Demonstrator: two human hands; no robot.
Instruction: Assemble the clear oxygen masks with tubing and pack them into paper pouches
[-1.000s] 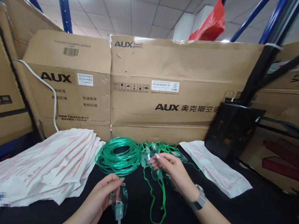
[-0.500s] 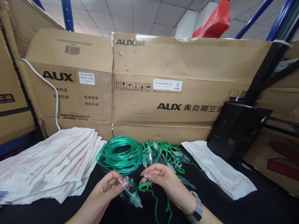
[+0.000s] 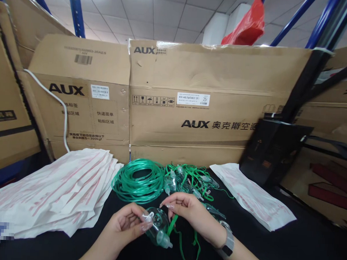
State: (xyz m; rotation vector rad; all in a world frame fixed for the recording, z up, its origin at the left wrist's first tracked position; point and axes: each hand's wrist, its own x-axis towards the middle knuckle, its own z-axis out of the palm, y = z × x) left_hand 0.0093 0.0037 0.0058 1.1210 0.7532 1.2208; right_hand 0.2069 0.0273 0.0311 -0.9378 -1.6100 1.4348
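Low in the middle, my left hand [image 3: 133, 224] pinches the edge of a clear green oxygen mask [image 3: 160, 227] between thumb and fingers. A small pale clip [image 3: 150, 216] shows at its fingertips. The mask's connector [image 3: 165, 242] points down and right. To the right, my right hand [image 3: 184, 207] is closed with the mask's green elastic strap [image 3: 173, 224] running between its fingers. The strap's loose loop [image 3: 196, 257] hangs down over the black surface. Part of the mask's rim is hidden behind my left fingers.
Behind my hands lie a coil of green tubing [image 3: 138, 182] and a tangle of masks with green straps [image 3: 188, 176]. White printed pouches [image 3: 58, 194] are piled at the left; another pouch [image 3: 254, 195] lies right. Cardboard boxes [image 3: 214, 109] and a black bag [image 3: 273, 153] stand behind.
The mask has turned so its vented front shows more, and its connector has shifted slightly right and down. My right hand has moved a little, and the strap between its fingers is now straighter.
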